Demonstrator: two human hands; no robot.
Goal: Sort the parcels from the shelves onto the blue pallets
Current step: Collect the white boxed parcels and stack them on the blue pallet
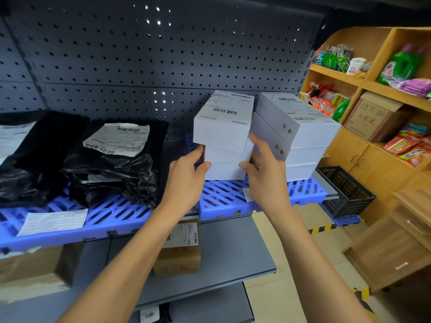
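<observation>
A stack of white boxes [227, 157] stands on a blue pallet [224, 199] on the shelf. Its top box [224, 122], labelled with barcodes, sits skewed over the lower ones. My left hand [186, 178] grips the stack's left side, thumb on the front. My right hand [263, 173] grips its right side, fingers reaching up to the top box. A second stack of white boxes [300, 136] stands just to the right. Black plastic parcel bags [112, 159] with paper labels lie on the left blue pallet [105, 217].
Brown cardboard boxes [179, 250] sit on the grey shelf below. A black crate [347, 190] stands on the floor to the right. Wooden cabinets [382, 159] with snacks and goods fill the right side. A dark pegboard [140, 61] backs the shelf.
</observation>
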